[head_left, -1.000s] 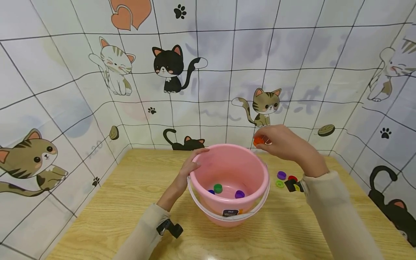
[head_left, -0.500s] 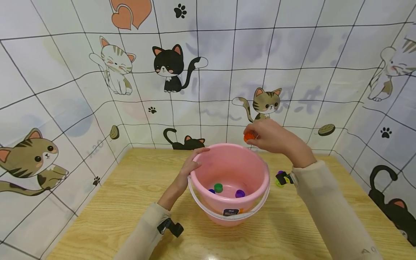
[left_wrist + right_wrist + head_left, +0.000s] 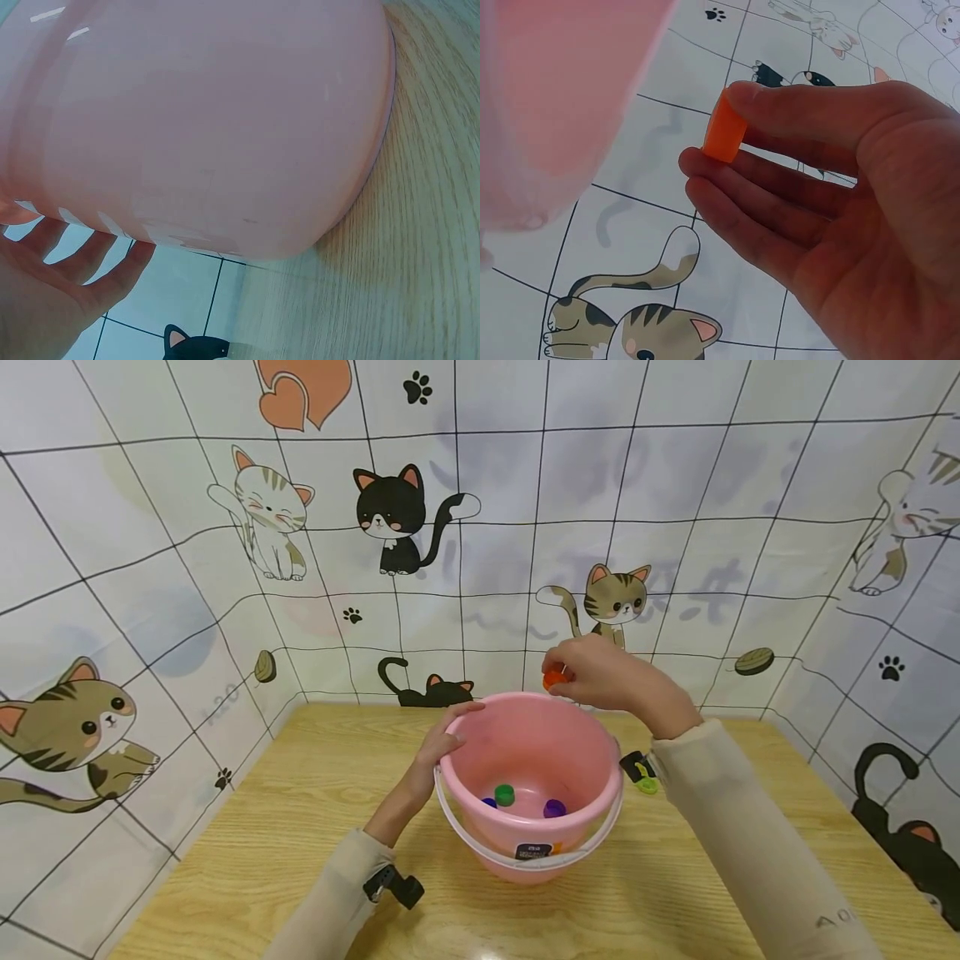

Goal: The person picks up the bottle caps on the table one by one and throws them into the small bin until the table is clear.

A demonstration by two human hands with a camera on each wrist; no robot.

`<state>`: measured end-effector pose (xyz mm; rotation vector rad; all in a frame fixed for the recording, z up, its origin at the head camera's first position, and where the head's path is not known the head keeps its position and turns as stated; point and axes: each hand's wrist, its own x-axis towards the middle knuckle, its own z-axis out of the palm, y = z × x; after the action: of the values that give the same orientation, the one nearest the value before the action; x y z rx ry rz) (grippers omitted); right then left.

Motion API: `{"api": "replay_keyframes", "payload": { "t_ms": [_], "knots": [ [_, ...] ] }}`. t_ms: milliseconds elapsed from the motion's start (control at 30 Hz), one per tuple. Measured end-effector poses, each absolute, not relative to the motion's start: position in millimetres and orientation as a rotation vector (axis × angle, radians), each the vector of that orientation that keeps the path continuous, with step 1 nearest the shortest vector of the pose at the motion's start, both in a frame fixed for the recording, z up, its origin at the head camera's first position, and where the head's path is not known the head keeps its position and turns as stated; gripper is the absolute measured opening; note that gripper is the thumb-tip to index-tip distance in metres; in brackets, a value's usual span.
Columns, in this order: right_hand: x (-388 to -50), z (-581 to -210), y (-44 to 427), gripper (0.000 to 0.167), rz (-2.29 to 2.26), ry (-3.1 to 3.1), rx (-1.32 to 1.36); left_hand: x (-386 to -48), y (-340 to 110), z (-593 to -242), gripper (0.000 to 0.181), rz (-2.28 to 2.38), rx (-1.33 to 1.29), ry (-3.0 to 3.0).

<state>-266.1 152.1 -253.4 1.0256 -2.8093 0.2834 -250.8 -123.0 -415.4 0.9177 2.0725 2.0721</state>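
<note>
A pink bucket (image 3: 491, 831) stands on the table, its white handle (image 3: 536, 863) lowered over the front. My left hand (image 3: 429, 762) grips its left rim, thumb at the inside and fingers (image 3: 124, 274) against the outer wall. Just above the far rim, my right hand (image 3: 609, 675) pinches an orange bottle cap (image 3: 724, 135) between thumb and fingers. On the bucket's bottom lie a green cap (image 3: 505, 795), a purple cap (image 3: 555, 808) and a blue cap (image 3: 489, 802) partly hidden by the front rim.
A light green cap (image 3: 647, 785) lies on the wooden table (image 3: 360, 735) right of the bucket, partly covered by the right wrist's black camera (image 3: 637, 766). Cat-printed tiled sheeting (image 3: 495, 560) closes off the back and both sides.
My right hand has carried the orange cap leftward, from right of the bucket to above its far rim. The left hand and bucket have stayed put.
</note>
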Motion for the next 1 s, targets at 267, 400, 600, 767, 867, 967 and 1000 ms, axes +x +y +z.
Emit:
{"api": "replay_keyframes", "payload": {
  "t_ms": [267, 400, 600, 767, 867, 967, 1000],
  "knots": [
    [-268.2, -253.1, 143.6, 0.016, 0.315, -2.864, 1.050, -249.7, -122.9, -414.6, 0.059, 2.067, 0.900, 2.090],
    [-268.9, -251.8, 141.8, 0.017, 0.311, -2.868, 1.055, -250.1, -123.4, -415.5, 0.059, 2.074, 0.895, 2.081],
    [-270.0, -250.6, 137.3, 0.016, 0.316, -2.920, 1.029, -250.7, -123.3, -415.8, 0.058, 2.061, 0.897, 2.093],
    [-270.9, -251.0, 134.8, 0.017, 0.298, -2.935, 1.019, -250.6, -122.8, -415.5, 0.058, 2.063, 0.889, 2.098],
    [-270.8, -251.3, 133.9, 0.018, 0.280, -2.937, 1.014, -250.4, -122.8, -415.4, 0.058, 2.065, 0.885, 2.096],
    [-271.1, -251.3, 133.2, 0.018, 0.251, -2.935, 1.016, -250.9, -122.8, -415.3, 0.058, 2.068, 0.894, 2.089],
    [-271.2, -251.2, 133.1, 0.018, 0.244, -2.935, 1.014, -251.3, -122.8, -415.4, 0.058, 2.069, 0.896, 2.086]
  ]
}}
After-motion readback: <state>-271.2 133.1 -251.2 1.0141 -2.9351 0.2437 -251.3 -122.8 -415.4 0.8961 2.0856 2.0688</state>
